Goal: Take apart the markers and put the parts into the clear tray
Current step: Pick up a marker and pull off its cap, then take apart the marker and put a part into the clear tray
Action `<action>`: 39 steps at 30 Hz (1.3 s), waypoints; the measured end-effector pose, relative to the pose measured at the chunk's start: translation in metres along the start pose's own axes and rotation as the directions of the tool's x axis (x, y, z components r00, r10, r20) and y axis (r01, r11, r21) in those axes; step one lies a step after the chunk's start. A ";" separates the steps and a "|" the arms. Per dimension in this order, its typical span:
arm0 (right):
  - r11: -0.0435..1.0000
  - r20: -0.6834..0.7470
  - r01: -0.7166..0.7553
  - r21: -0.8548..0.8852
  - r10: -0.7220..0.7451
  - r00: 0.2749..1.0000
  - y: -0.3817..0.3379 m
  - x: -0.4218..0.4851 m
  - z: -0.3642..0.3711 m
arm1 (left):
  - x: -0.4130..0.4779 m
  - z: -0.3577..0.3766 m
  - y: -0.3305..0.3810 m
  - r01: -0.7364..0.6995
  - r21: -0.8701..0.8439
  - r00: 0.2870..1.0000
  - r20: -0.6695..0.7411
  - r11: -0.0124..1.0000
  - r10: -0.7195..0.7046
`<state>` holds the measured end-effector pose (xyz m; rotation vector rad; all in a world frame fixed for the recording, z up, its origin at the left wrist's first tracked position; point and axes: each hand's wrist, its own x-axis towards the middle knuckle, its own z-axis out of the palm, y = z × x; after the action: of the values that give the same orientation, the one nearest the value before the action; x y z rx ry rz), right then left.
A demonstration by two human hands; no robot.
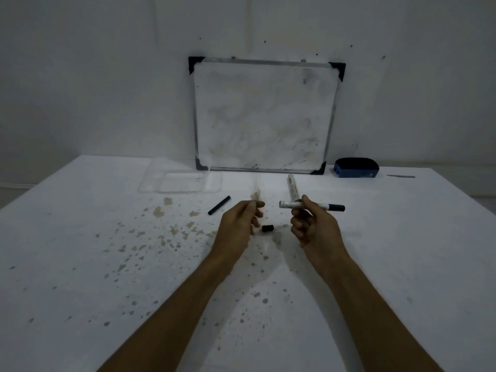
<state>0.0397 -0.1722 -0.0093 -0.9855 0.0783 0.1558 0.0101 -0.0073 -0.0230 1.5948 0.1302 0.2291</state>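
Observation:
My right hand grips a white marker held level above the table, its black cap pointing right. My left hand hovers just left of the marker's bare end with thumb and fingertips pinched together; whether they hold a small part is hidden. A second white marker barrel lies on the table behind my right hand. A loose black cap rests between my hands. A thin black ink stick lies to the left. The clear tray sits at the back left.
A small whiteboard leans against the wall at the back of the white, stained table. A blue eraser lies at its right, with a thin grey strip beyond it.

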 end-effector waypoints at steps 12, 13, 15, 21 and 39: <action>0.129 0.437 0.516 -0.847 -0.384 0.813 0.057 -0.041 0.043 | 0.000 -0.010 0.006 0.582 -0.679 0.813 0.486 0.447 -0.320; 0.160 0.420 0.523 -0.837 -0.426 0.802 0.058 -0.038 0.042 | 0.001 -0.012 0.005 0.587 -0.669 0.810 0.488 0.456 -0.326; 0.246 0.375 0.564 -0.788 -0.534 0.758 0.049 -0.040 0.043 | 0.003 -0.014 0.005 0.592 -0.651 0.806 0.484 0.476 -0.340; 0.259 0.375 0.567 -0.782 -0.531 0.760 0.046 -0.043 0.041 | 0.002 -0.010 0.007 0.600 -0.632 0.800 0.474 0.491 -0.368; 0.793 -0.141 0.133 -0.595 -0.265 0.954 -0.011 -0.002 -0.002 | 0.007 -0.015 0.001 0.290 -0.216 0.913 0.356 0.932 -0.201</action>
<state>0.0397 -0.1794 -0.0012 -1.6196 0.1312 -0.1407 0.0137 0.0091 -0.0216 1.3119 0.0395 -0.2132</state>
